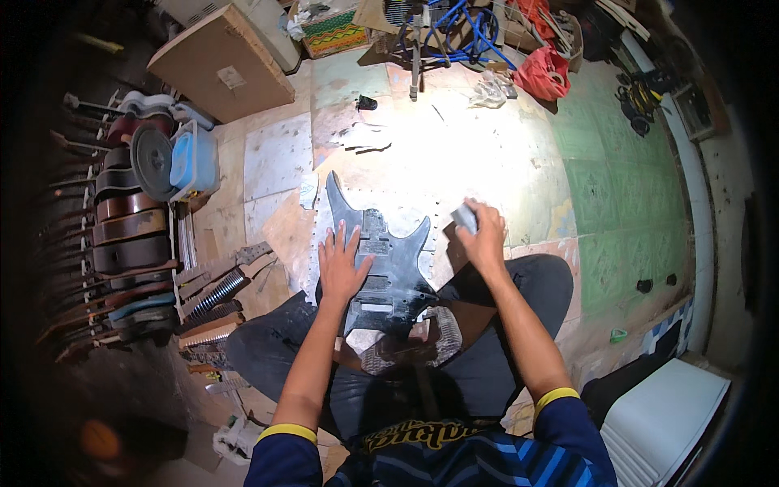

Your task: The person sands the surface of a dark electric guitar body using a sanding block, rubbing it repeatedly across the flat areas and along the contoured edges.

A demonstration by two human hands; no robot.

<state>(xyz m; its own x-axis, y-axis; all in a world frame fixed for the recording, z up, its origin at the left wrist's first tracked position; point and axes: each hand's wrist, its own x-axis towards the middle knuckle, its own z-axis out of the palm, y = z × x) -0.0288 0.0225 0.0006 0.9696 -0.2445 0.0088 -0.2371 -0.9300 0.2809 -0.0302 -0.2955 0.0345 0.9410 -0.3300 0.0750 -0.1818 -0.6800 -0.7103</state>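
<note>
L hand on guitar body, R hand beside

Your guitar body is a dark grey, unfinished electric one with two pointed horns, the longer horn aimed up and to your left; it lies face up across your lap and onto the tiled floor, with pickup and bridge cavities routed down its middle. You've got your left hand pressed flat on its left side, fingers spread. The small grey sanding block sits pinched in your right hand, held just off the body's right horn; can't tell whether it touches the floor.
</note>
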